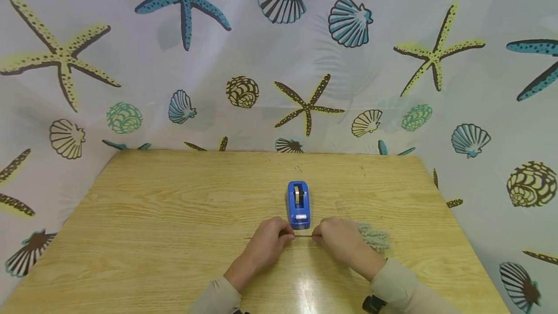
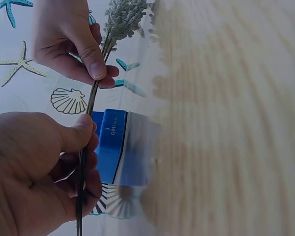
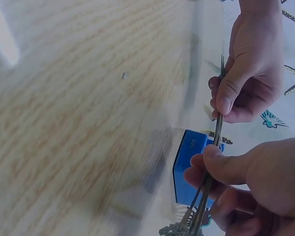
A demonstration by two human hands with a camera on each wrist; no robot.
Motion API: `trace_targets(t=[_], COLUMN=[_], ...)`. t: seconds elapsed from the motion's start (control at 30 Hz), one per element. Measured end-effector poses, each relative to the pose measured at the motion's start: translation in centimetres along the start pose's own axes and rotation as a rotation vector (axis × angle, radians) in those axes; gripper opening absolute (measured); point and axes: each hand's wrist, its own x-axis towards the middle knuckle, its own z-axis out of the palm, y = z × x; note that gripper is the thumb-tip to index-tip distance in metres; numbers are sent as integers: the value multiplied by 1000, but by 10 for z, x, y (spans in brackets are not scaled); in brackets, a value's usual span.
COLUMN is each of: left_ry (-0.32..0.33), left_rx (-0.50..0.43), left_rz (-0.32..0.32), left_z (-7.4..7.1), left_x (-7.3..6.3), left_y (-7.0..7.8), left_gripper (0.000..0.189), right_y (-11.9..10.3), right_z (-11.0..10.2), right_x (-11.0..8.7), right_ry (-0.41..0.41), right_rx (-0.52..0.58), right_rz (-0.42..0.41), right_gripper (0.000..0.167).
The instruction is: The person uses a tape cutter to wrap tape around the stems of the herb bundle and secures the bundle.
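Observation:
My left hand (image 1: 268, 239) and right hand (image 1: 342, 241) both pinch the thin dark stems (image 1: 302, 236) of a small bunch of dried flowers. The stems lie crosswise, and a short stretch of them shows between my hands. Pale grey-green flower heads (image 1: 374, 237) stick out to the right, beyond my right hand. In the left wrist view, my left thumb and curled fingers grip the stems (image 2: 92, 98) lower down, while the right hand holds them nearer the flowers. Just behind the stems stands a blue tape dispenser (image 1: 299, 211) with a roll of tape, its front end facing me.
The wood-grain table (image 1: 174, 207) stretches out to both sides and behind the dispenser. A pale curtain (image 1: 218, 125) printed with starfish and shells hangs around its back and sides. A dark band (image 1: 374, 303) sits at my right sleeve.

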Motion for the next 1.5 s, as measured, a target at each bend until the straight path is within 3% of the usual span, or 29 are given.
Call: trace_targets(t=[0.17,0.43,0.93,1.27,1.5], left_ry=[-32,-65,4,37,24], left_rx=[-16,-7,13,-23,33], left_rz=[-19,15,5,16,43], left_z=[-1,-1,-1,0,0], left_x=[1,3,4,5,5], left_y=[2,0,1,1,-2], left_gripper=[5,11,8,5,11], right_y=[1,1,-1,-4,-4], right_z=[3,4,0,-5,-6], right_x=[1,4,6,9,9], right_ry=[52,121,15,42,22], right_rx=[9,45,36,54,81], right_rz=[4,18,9,62,87], right_gripper=[6,5,11,9,11])
